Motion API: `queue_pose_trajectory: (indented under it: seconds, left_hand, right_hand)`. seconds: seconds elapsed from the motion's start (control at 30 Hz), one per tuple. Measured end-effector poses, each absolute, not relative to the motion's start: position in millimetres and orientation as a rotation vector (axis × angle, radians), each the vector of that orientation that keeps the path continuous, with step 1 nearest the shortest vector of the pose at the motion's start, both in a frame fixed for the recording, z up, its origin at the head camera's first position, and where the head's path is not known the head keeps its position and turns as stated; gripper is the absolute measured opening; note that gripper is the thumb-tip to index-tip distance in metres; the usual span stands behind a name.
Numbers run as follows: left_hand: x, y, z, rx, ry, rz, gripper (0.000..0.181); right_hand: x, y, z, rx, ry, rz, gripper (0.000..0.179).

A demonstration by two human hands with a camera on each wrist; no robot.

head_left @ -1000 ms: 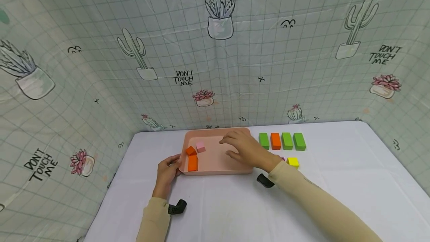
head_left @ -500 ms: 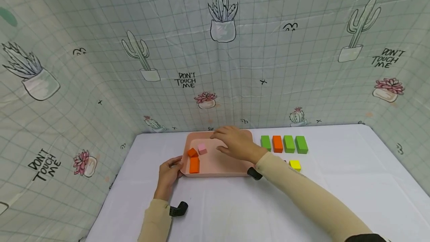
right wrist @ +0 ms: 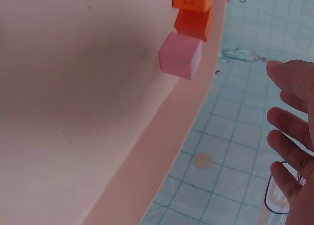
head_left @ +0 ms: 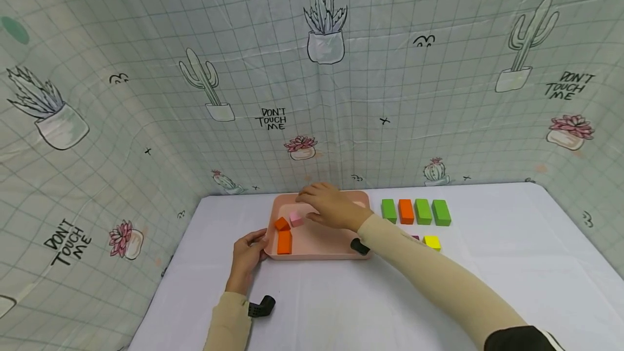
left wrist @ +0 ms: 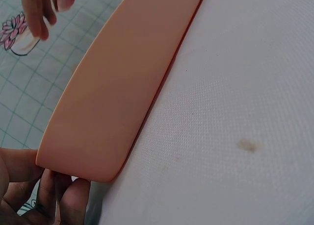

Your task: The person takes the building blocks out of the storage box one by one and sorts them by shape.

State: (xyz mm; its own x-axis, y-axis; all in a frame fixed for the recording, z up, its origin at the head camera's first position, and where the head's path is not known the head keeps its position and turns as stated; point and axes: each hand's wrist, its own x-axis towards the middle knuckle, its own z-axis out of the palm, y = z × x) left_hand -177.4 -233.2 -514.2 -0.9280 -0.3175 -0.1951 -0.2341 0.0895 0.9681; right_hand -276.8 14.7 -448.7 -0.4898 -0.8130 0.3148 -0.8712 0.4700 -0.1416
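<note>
Beside the gripped tray (head_left: 317, 241), only the head view shows green blocks (head_left: 423, 212).

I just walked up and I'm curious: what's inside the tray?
The tray holds a pink block and two orange blocks. In the head view, the right hand covers part of the inside, so that patch is hidden there.
</note>
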Motion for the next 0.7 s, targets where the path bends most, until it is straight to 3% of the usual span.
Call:
queue_pose_trajectory:
  seconds: [0.7]
  left_hand:
    - [-180, -233, -519, 0.557, -2.261, -1.982, 0.032]
  right_hand:
    - [-296, -12, -458, 1.587, -2.708, 0.234, 0.044]
